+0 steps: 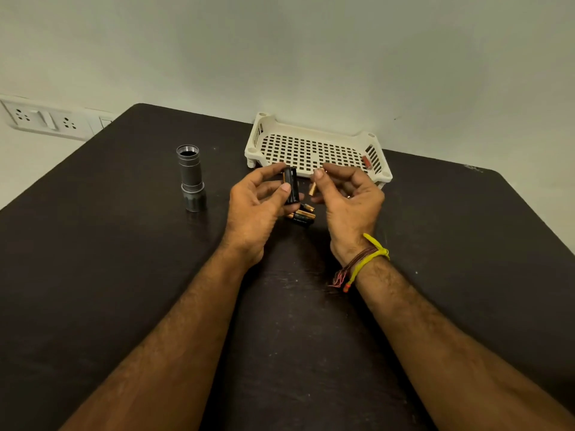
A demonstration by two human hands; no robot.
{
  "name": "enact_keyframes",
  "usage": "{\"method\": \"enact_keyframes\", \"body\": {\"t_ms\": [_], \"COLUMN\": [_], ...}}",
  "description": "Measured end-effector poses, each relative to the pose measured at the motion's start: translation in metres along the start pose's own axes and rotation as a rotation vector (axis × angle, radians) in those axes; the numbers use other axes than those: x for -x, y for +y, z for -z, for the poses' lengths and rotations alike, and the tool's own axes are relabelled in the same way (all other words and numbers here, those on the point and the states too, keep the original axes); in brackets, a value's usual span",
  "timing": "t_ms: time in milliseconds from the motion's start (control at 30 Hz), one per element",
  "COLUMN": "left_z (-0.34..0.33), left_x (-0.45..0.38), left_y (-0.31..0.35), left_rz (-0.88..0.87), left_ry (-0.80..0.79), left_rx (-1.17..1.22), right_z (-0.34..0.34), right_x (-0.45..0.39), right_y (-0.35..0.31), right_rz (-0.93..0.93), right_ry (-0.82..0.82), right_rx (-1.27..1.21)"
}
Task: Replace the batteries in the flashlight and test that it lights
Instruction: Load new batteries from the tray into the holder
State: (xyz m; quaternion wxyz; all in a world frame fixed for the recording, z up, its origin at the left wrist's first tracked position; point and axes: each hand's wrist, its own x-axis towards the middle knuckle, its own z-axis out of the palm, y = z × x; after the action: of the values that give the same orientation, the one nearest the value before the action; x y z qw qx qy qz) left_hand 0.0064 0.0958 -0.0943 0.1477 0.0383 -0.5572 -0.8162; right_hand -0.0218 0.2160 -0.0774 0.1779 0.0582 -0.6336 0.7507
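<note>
A grey flashlight body [191,178] stands upright on its head at the left of the dark table, its open threaded end facing up. My left hand [253,213] grips a black battery holder [291,186] upright between thumb and fingers. My right hand [348,200] pinches a copper-topped battery [312,188] between thumb and forefinger, just right of the holder and apart from it. Two loose black and copper batteries [303,214] lie on the table under my hands.
A cream slotted plastic basket [317,144] sits at the table's back edge against the wall, with a small red item [366,161] at its right side. Wall sockets [46,119] are at the far left. The dark table [124,275] fills the foreground.
</note>
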Motion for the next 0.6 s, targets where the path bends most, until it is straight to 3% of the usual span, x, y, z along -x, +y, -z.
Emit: {"method": "enact_keyframes", "body": {"t_ms": [267, 600], "left_z": [0.0033, 0.0013], "left_x": [0.0004, 0.0043], "left_y": [0.0048, 0.0067], "left_rz": [0.047, 0.014], "left_ry": [-0.042, -0.042], "left_rx": [0.056, 0.016], "right_z": [-0.003, -0.0021], "right_x": [-0.0014, -0.0043], "right_y": [-0.0007, 0.0042], "right_rz": [-0.049, -0.093], "right_ry": [0.0, -0.011], "right_rx": [-0.186, -0.179]}}
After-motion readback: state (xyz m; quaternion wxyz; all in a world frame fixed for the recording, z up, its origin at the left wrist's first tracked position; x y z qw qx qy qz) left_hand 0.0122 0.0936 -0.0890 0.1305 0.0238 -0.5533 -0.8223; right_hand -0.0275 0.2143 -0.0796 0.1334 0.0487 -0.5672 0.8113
